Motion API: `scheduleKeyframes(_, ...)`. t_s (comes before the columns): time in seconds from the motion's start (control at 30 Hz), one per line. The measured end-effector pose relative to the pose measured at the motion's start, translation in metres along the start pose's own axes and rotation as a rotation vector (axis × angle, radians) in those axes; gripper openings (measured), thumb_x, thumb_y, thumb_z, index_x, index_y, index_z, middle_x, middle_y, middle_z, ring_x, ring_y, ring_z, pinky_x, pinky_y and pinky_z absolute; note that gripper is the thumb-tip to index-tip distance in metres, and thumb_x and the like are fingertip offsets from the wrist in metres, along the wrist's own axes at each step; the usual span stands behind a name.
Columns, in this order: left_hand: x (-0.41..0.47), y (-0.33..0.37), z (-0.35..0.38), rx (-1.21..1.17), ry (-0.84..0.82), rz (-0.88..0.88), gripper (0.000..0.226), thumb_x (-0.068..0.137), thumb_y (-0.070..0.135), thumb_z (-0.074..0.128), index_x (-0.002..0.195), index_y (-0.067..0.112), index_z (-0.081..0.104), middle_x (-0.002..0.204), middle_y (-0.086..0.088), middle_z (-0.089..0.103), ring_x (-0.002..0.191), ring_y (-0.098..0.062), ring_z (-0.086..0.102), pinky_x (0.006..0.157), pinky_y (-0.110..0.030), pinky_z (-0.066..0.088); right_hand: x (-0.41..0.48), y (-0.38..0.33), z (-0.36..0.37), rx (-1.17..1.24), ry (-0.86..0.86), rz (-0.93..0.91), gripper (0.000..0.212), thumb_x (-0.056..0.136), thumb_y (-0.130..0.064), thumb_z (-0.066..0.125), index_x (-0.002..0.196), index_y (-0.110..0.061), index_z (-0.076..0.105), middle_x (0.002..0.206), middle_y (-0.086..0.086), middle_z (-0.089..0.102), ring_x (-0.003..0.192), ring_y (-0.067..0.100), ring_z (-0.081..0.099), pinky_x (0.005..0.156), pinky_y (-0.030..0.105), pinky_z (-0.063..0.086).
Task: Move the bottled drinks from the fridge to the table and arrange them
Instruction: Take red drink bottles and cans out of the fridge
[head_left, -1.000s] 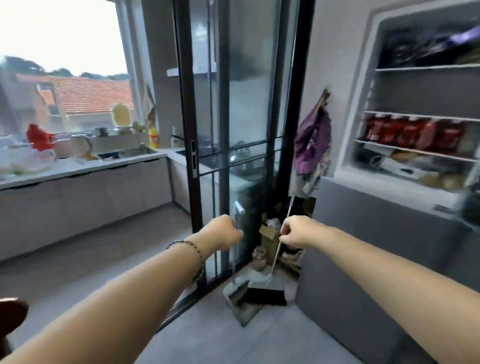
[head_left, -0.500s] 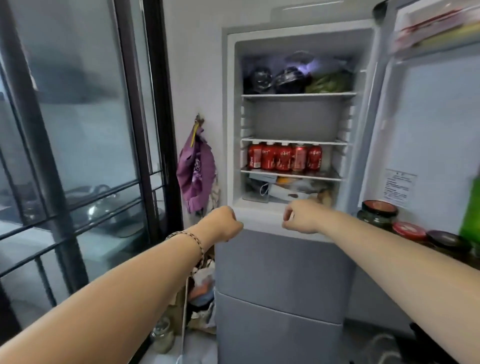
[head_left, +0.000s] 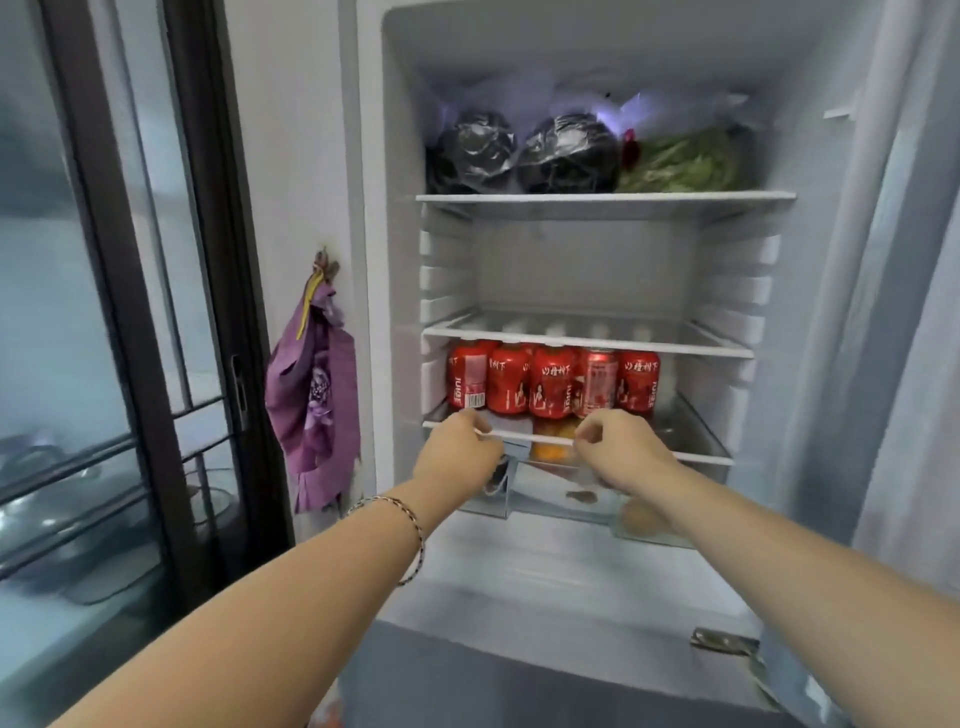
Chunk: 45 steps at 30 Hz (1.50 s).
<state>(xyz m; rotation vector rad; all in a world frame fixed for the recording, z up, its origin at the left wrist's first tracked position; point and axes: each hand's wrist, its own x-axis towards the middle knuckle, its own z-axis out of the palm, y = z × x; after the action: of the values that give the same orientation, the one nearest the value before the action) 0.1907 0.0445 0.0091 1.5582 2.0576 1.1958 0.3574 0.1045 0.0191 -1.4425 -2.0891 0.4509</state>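
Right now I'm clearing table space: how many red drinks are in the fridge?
5 show in the front row on the third shelf, side by side: far left, second, middle, fourth, far right. More may stand hidden behind them.

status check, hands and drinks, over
Left hand and right hand both empty, loosely curled at the shelf edge. Red drinks untouched in a row on that shelf. Nothing blocking them.
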Motion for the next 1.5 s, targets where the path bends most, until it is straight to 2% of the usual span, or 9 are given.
scheduleKeyframes(0.13, 0.068, -0.019, 0.032, -0.043, 0.118, 0.124, 0.046, 0.086, 0.019, 0.059, 0.130, 0.017, 0.046, 0.132, -0.005, 0.042, 0.106, -0.017, 0.049, 0.092, -0.024, 0.039, 0.057, 0.024, 0.034, 0.091, 0.138, 0.054, 0.039, 0.086, -0.023, 0.061, 0.125, -0.021, 0.052, 0.131, 0.009, 0.047, 0.114, 0.026, 0.052, 0.098, 0.038, 0.045)
scheduleKeyframes(0.27, 0.136, -0.031, 0.059, -0.013, 0.168, 0.135, 0.064, 0.079, 0.036, 0.070, 0.135, 0.027, 0.040, 0.152, -0.006, 0.010, 0.141, -0.029, 0.019, 0.115, -0.042, 0.023, 0.105, 0.041, 0.054, 0.069, 0.213, 0.154, 0.059, 0.083, -0.036, 0.065, 0.136, -0.031, 0.039, 0.148, 0.013, 0.020, 0.135, 0.035, 0.027, 0.111, 0.047, 0.029)
scheduleKeyframes(0.37, 0.180, -0.033, 0.076, 0.187, 0.198, 0.115, 0.081, 0.074, 0.056, 0.068, 0.141, 0.029, 0.031, 0.155, -0.017, -0.011, 0.144, -0.036, -0.008, 0.118, -0.047, 0.002, 0.141, 0.046, 0.061, -0.036, 0.262, 0.205, 0.074, 0.077, -0.053, 0.066, 0.141, -0.037, 0.031, 0.154, 0.017, 0.001, 0.141, 0.039, 0.009, 0.114, 0.051, 0.023)
scheduleKeyframes(0.57, 0.235, -0.035, 0.097, 0.229, 0.242, 0.052, 0.107, 0.062, 0.080, 0.057, 0.147, 0.032, 0.012, 0.153, -0.023, -0.018, 0.142, -0.040, -0.011, 0.115, -0.048, -0.005, 0.194, 0.036, 0.077, -0.071, 0.297, 0.233, 0.099, 0.064, -0.072, 0.064, 0.145, -0.041, 0.017, 0.151, 0.022, -0.026, 0.138, 0.046, -0.023, 0.113, 0.062, 0.005)
scheduleKeyframes(0.93, 0.230, -0.038, 0.094, 0.050, 0.338, 0.145, 0.082, 0.059, 0.063, 0.074, 0.129, 0.028, 0.049, 0.152, -0.017, 0.007, 0.142, -0.033, -0.004, 0.116, -0.043, -0.006, 0.198, 0.048, 0.074, -0.013, 0.376, 0.120, 0.089, 0.059, -0.064, 0.072, 0.134, -0.044, 0.029, 0.151, 0.017, 0.002, 0.136, 0.047, 0.009, 0.111, 0.057, 0.024)
scheduleKeyframes(1.13, 0.207, -0.043, 0.083, -0.183, 0.231, 0.255, 0.060, 0.061, 0.041, 0.083, 0.113, 0.025, 0.058, 0.140, -0.002, 0.021, 0.136, -0.022, 0.023, 0.114, -0.035, 0.027, 0.169, 0.064, 0.062, 0.110, 0.308, -0.029, 0.090, 0.055, -0.055, 0.080, 0.132, -0.043, 0.036, 0.149, 0.000, -0.008, 0.142, 0.028, 0.002, 0.114, 0.042, 0.025)
scheduleKeyframes(1.23, 0.202, -0.037, 0.081, -0.352, 0.095, 0.256, 0.055, 0.071, 0.025, 0.079, 0.120, 0.023, 0.055, 0.121, 0.004, 0.045, 0.113, -0.013, 0.052, 0.089, -0.017, 0.044, 0.157, 0.072, 0.057, 0.166, 0.249, -0.098, 0.086, 0.053, -0.050, 0.084, 0.125, -0.048, 0.036, 0.147, -0.012, -0.015, 0.144, 0.023, 0.001, 0.114, 0.039, 0.024)
scheduleKeyframes(1.33, 0.198, -0.031, 0.086, -0.477, -0.036, 0.254, 0.054, 0.080, 0.020, 0.071, 0.126, 0.026, 0.043, 0.108, 0.012, 0.056, 0.094, 0.000, 0.058, 0.068, -0.005, 0.045, 0.152, 0.078, 0.052, 0.263, 0.153, -0.192, 0.079, 0.051, -0.044, 0.088, 0.108, -0.060, 0.035, 0.146, -0.020, -0.017, 0.144, 0.019, 0.008, 0.114, 0.032, 0.026)
scheduleKeyframes(1.5, 0.177, -0.027, 0.098, -0.494, -0.109, 0.284, 0.105, 0.065, 0.055, 0.074, 0.144, 0.039, 0.007, 0.140, 0.009, 0.018, 0.123, -0.004, 0.029, 0.096, -0.016, 0.031, 0.146, 0.082, 0.054, 0.417, 0.127, -0.276, 0.086, 0.033, -0.054, 0.083, 0.101, -0.077, 0.036, 0.150, -0.019, -0.012, 0.138, 0.004, 0.012, 0.110, 0.023, 0.028)
